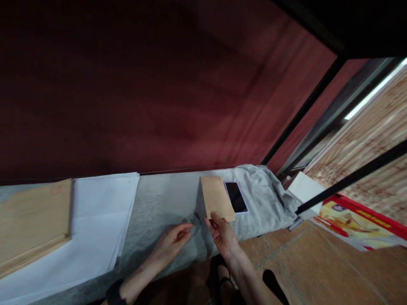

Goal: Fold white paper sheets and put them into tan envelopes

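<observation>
A rectangular piece of brown paper (216, 197), perhaps a small envelope or a thin stack, stands slightly raised over the grey cloth (165, 195). My right hand (222, 235) grips its near edge between thumb and fingers. To the left of it, my left hand (174, 241) hovers above the cloth's front part, fingers loosely curled, thumb and forefinger apart, with nothing visible in it. A smartphone (236, 197) with a dark screen and a pale purple rim lies just right of the brown paper.
At the left, a thick stack of large brown paper (38, 212) lies on white sheets (104, 212). A dark red wall (143, 106) rises behind. Black metal bars (305, 110) stand at the right. A red and yellow printed box (362, 222) rests on the tiled floor (305, 262).
</observation>
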`<state>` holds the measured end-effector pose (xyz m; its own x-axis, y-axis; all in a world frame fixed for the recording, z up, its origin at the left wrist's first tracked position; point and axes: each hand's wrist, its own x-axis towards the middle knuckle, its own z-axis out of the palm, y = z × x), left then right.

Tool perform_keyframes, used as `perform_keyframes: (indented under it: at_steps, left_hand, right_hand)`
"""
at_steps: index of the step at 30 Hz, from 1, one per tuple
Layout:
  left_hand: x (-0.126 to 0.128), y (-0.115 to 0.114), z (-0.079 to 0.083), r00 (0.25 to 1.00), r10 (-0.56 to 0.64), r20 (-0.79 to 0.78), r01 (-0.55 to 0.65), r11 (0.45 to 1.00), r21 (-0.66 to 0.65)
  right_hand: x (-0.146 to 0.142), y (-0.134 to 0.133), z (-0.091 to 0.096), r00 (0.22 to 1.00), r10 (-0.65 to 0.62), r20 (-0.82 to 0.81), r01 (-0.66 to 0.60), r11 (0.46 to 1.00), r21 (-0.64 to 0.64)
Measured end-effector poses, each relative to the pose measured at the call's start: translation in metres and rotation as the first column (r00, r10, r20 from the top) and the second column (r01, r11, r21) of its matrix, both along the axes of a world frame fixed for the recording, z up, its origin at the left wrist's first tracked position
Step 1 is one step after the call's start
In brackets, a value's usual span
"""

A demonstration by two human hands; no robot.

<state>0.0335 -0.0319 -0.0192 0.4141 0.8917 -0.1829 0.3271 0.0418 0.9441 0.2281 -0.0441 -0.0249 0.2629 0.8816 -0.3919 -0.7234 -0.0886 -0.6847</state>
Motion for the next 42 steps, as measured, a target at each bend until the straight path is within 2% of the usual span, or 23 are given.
perform_keyframes:
  at_steps: [2,6,12,14,19,23,29,35,42]
  left_hand:
    - [0.0,-0.001,0.002,1.0,-0.013,-0.024,0.013,1.0,0.007]
    - [0.0,-0.003,0.007,0.998,-0.026,-0.056,0.027,0.999,0.02]
    - [-0.001,-0.002,0.001,0.997,-0.037,-0.061,0.039,0.999,0.035]
    - [-0.002,-0.001,0.0,0.997,-0.036,-0.067,0.039,0.998,0.047]
    - [-0.003,-0.002,0.003,0.997,-0.023,-0.08,0.03,0.996,0.086]
    - [-0.004,-0.001,0.003,0.995,-0.015,-0.098,0.026,0.993,0.115]
    - [-0.008,0.0,-0.004,0.992,0.0,-0.122,0.022,0.984,0.178]
    - [-0.012,0.0,0.001,0.986,0.014,-0.167,0.024,0.974,0.224]
    - [-0.016,-0.002,0.007,0.983,0.031,-0.181,0.019,0.962,0.271]
  right_hand:
    - [0.0,-0.001,0.002,0.996,0.031,-0.084,-0.035,0.998,-0.05]
    - [0.003,-0.003,0.003,0.987,0.067,-0.148,-0.085,0.989,-0.124]
    - [0.01,-0.005,0.003,0.97,-0.035,-0.241,-0.004,0.987,-0.162]
    - [0.012,-0.007,0.001,0.969,-0.029,-0.245,-0.011,0.987,-0.161]
    - [0.019,-0.01,-0.004,0.933,0.14,-0.331,-0.194,0.971,-0.137]
    - [0.025,-0.011,-0.008,0.912,0.178,-0.369,-0.241,0.961,-0.133]
    - [0.022,-0.015,0.0,0.864,0.314,-0.393,-0.392,0.911,-0.132]
    - [0.014,-0.013,0.015,0.854,0.361,-0.375,-0.42,0.904,-0.085]
    - [0.002,-0.002,0.015,0.828,0.435,-0.353,-0.481,0.875,-0.048]
